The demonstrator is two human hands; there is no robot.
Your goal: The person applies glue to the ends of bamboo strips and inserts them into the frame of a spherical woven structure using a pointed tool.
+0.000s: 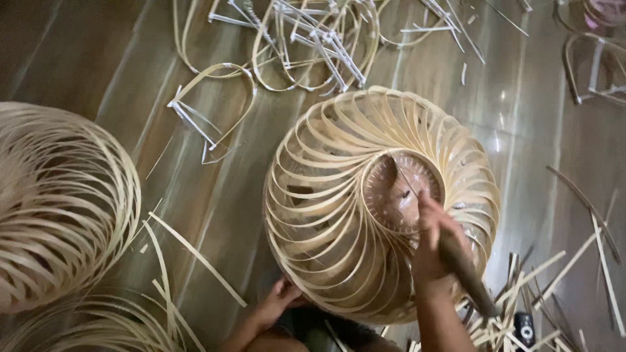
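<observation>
A: Well, the right hand [435, 244] has its grip closed round a dark-handled blade [464, 267], whose thin tip reaches into the round opening of the woven bamboo lampshade frame [339, 208].

B: And the other hand?

A: The left hand [277, 301] cups the frame's lower edge, fingers curled against the strips; the frame sits tilted on the wooden floor [130, 72], right in front of the person.

B: What could go wrong?

A: I'd judge the blade might slip off the inner ring [391, 195] and nick a curved strip, or the fingers close by, if the frame rolls under a weak hold.

B: Anything inside it?

A: Nothing I can see. Another woven frame [59, 202] lies to the left, loose bamboo strips [195, 257] between them, bent hoops [306, 45] beyond.
</observation>
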